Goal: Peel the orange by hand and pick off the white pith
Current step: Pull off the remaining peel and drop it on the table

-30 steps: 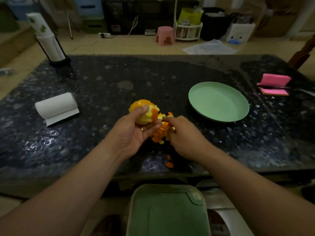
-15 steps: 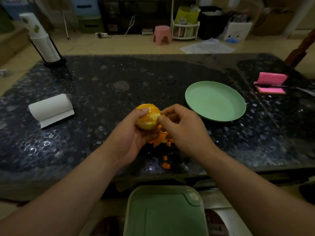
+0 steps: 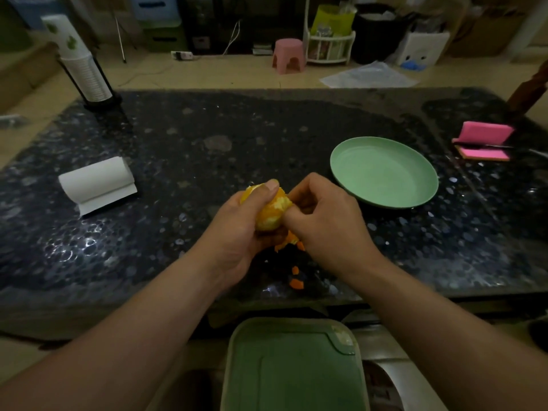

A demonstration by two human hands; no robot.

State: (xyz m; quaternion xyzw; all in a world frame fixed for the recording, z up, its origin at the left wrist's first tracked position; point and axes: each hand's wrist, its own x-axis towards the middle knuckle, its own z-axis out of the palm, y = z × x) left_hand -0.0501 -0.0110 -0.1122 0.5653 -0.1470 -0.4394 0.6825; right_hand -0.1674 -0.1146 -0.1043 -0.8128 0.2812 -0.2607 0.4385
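A mostly peeled orange (image 3: pixel 271 213), pale yellow with white pith patches, is held above the dark speckled table (image 3: pixel 184 161). My left hand (image 3: pixel 237 232) grips it from the left, thumb lying over its top. My right hand (image 3: pixel 326 223) has curled fingers against the fruit's right side, pinching at its surface. Torn orange peel pieces (image 3: pixel 292 244) lie on the table under the hands, with two more scraps (image 3: pixel 296 280) nearer the front edge.
An empty green plate (image 3: pixel 385 173) sits right of the hands. A white paper roll (image 3: pixel 96 180) lies at left, a cup stack in a holder (image 3: pixel 80 63) at far left. Pink sponges (image 3: pixel 483 140) lie at far right. A green bin lid (image 3: pixel 296 366) is below the table edge.
My right hand rose from the peel pile on the table to the orange's right side and now pinches at it. My left hand turned the fruit slightly, its thumb now over the top.
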